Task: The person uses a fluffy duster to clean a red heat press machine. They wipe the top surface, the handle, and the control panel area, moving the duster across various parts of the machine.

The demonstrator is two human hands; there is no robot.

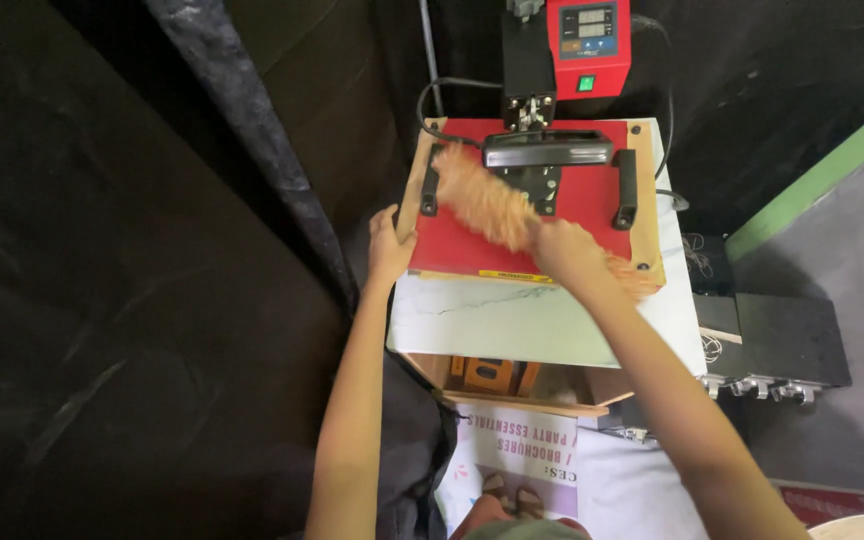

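A fluffy orange duster (482,200), blurred, lies slantwise over the closed red heat press (572,215) plate

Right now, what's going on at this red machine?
A person stands over a red heat press on a white table. The right hand holds a fluffy orange duster, blurred as it lies across the press's top plate beside the black handle. The left hand grips the wooden board's left edge.
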